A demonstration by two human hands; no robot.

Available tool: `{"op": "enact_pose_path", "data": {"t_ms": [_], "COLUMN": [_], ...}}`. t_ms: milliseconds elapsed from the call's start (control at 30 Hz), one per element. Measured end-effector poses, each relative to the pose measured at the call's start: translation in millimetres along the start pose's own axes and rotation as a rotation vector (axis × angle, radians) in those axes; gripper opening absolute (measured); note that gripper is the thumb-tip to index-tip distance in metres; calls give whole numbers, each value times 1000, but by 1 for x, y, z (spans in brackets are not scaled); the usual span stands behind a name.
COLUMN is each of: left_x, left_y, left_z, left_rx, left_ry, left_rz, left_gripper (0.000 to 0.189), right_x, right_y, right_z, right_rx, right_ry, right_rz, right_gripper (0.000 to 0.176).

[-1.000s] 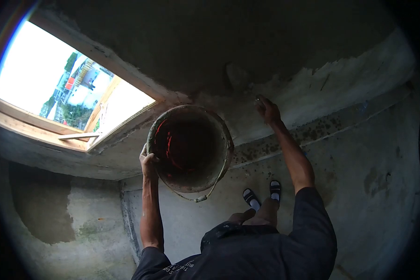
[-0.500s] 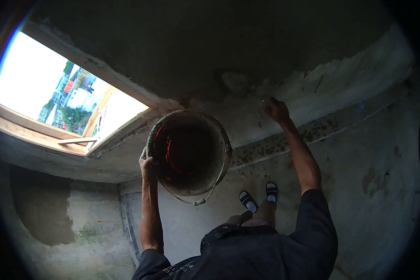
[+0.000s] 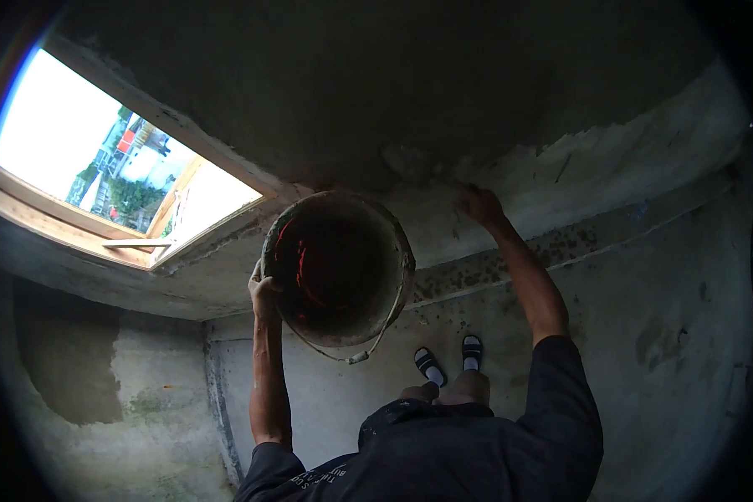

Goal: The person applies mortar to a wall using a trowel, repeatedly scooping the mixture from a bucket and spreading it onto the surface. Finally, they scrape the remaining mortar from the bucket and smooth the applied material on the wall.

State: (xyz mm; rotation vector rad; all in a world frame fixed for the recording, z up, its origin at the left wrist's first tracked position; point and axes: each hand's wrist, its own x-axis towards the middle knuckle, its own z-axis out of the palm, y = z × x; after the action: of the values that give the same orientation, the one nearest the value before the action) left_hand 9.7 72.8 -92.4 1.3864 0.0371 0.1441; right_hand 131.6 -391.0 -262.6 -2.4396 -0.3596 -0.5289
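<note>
My left hand [image 3: 264,289] grips the left side of a bucket [image 3: 400,284], thumb near the rim. The bucket is held up and tilted so that its dark inside faces me, with reddish streaks on the inner wall. Its wire handle [image 3: 378,341] hangs down on the near side. To the right of the bucket, my right hand [image 3: 482,206] is closed in front of the wall [image 3: 586,155]. Whatever it may hold is lost in the dim light. A wet-looking dark patch covers the wall above that hand.
A window opening with a wooden frame [image 3: 67,230] is at the upper left, with daylight outside. A spattered ledge [image 3: 552,249] runs along the wall's foot. My sandalled feet [image 3: 431,366] stand on the concrete floor [image 3: 611,368]. Another dark patch [image 3: 67,360] marks the left wall.
My right hand has moved slightly left and down along the wall. The bucket stays in my left hand, almost in the same place. The view has shifted a little.
</note>
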Motion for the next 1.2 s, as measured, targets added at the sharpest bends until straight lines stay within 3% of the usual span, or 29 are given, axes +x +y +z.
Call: {"op": "enact_pose_path", "data": {"t_ms": [33,167,233,267,333,467,533,633,767,933,1067,1200], "left_x": [0,2,1,0,-2,-6,-6,-8,-11,-14,-17,-19], "left_y": [-2,-4,-1,1,3,8,3,2,10,11,14,7], "left_z": [-2,0,0,1,2,13,6,5,18,20,23,16], "left_rx": [7,3,10,20,30,-11,4,9,-17,-25,-10,-49], "left_ry": [-12,12,5,-8,25,9,18,31,61,104,101,121], "left_rz": [4,13,-2,-9,-14,-12,-16,-4,-3,-20,-32,-21], "left_gripper": [59,60,61,63,62,61,59,57,63,65,66,65], "right_x": [-4,-2,10,18,37,37,24,-22,-32,39,68,29], "right_y": [-1,-1,-7,-11,-22,-32,-20,15,16,-17,-27,4], "right_z": [-3,-21,-37,-45,-55,-48,-32,-3,-14,-64,-82,-65], "right_rx": [-27,68,182,182,55,-57,-277,-240,-142,-131,-230,-355], "right_ry": [-120,-63,182,176,380,315,198,37,46,378,268,308], "right_rz": [1,-83,-70,-71,-120,-73,-87,-34,6,-263,-231,-130], "right_gripper": [44,45,45,45,45,45,47,49,49,45,45,44]}}
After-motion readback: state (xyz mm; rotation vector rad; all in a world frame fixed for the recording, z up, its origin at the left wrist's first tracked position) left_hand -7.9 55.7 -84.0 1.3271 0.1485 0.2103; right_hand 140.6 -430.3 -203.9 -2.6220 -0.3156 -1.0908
